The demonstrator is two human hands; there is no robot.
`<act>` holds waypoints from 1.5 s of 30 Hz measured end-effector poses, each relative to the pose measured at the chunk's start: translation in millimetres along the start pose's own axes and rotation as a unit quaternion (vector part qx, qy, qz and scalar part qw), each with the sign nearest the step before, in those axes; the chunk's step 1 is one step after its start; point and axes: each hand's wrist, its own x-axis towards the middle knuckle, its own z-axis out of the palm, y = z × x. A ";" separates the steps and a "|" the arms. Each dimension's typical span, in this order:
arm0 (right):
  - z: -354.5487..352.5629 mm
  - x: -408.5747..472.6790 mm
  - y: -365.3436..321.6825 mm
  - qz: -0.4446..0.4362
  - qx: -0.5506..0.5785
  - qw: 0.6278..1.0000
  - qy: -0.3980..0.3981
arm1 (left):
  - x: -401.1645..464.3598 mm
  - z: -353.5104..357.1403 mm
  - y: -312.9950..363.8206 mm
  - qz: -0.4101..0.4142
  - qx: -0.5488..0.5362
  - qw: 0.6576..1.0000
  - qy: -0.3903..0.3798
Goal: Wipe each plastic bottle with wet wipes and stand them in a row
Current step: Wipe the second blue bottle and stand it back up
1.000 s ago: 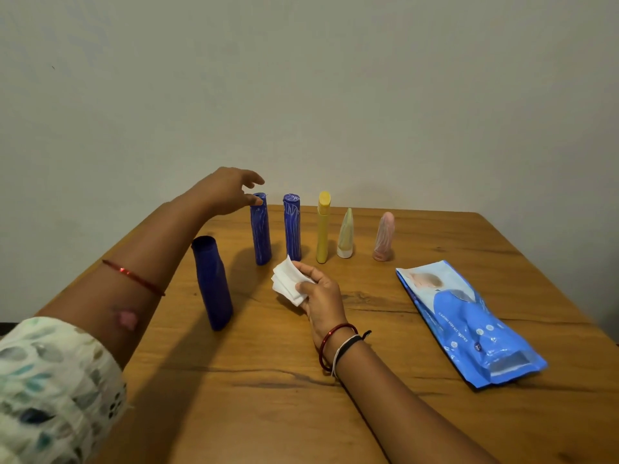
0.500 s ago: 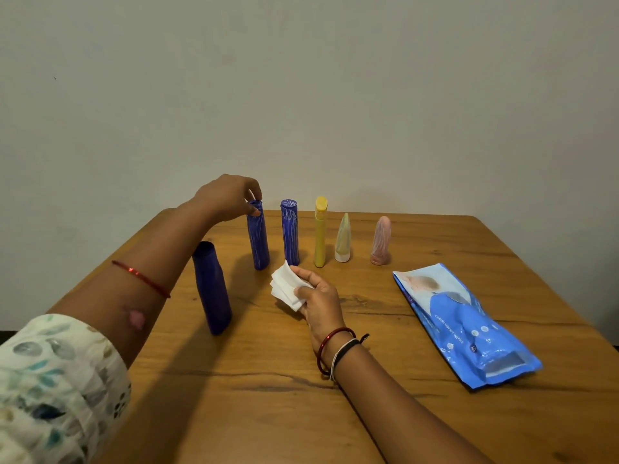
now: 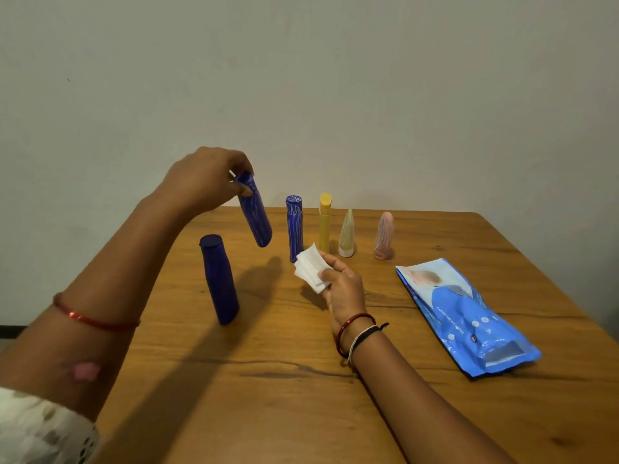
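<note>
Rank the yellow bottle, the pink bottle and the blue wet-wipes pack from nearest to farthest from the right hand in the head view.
1. Slim yellow plastic bottle, just behind the right hand.
2. Pink ribbed plastic bottle, back right.
3. Blue wet-wipes pack, lying flat far right.

Head-worn camera looks forward and down, close over the wooden table (image 3: 268, 380)

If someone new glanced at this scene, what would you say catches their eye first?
Probably the patterned blue bottle, tilted in mid-air above the wooden table, pinched at its top by the left hand. Next, the folded white wipe gripped in the right hand at centre. Then the bright blue wipes pack lying flat on the right.
</note>
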 end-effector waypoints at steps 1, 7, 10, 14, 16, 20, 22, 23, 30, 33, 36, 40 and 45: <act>-2.0 -0.7 -3.5 -0.006 -0.002 1.000 0.006 | -6.8 -5.8 3.2 0.007 -0.009 1.000 0.005; -29.5 -7.3 -25.2 -0.071 -0.045 0.995 0.053 | -49.9 -16.4 28.4 0.004 -0.159 0.987 0.022; -51.4 -10.6 -38.4 -0.138 -0.095 0.982 0.091 | -68.0 2.6 45.3 -0.013 -0.238 0.971 0.005; -78.3 -9.4 -40.6 -0.188 -0.157 0.958 0.146 | -87.2 53.0 62.6 -0.035 -0.311 0.950 -0.013; -87.5 -8.4 -36.8 -0.202 -0.208 0.943 0.161 | -96.7 79.6 69.1 -0.063 -0.356 0.932 -0.012; -94.2 -7.9 -31.5 -0.245 -0.280 0.914 0.164 | -109.5 118.6 74.2 -0.145 -0.458 0.877 0.002; -94.5 -8.8 -31.4 -0.270 -0.315 0.895 0.165 | -110.9 128.7 72.0 -0.176 -0.519 0.837 -0.001; -94.2 -9.2 -31.3 -0.285 -0.333 0.884 0.163 | -110.6 133.4 69.5 -0.191 -0.547 0.815 -0.004; -86.7 -4.4 -25.9 -0.377 -0.433 0.807 0.134 | -108.5 146.2 67.1 -0.263 -0.700 0.661 -0.056; -84.2 -2.4 -23.6 -0.387 -0.467 0.785 0.128 | -106.1 150.9 68.4 -0.277 -0.729 0.623 -0.053; -81.2 -4.3 -20.8 -0.390 -0.499 0.765 0.117 | -106.3 154.0 70.7 -0.291 -0.748 0.595 -0.046; -69.5 -10.9 -13.6 -0.411 -0.553 0.719 0.091 | -107.6 152.2 72.3 -0.301 -0.756 0.580 -0.039; -48.2 -28.2 2.5 -0.455 -0.607 0.651 -0.017 | -108.8 153.8 72.8 -0.304 -0.748 0.589 -0.036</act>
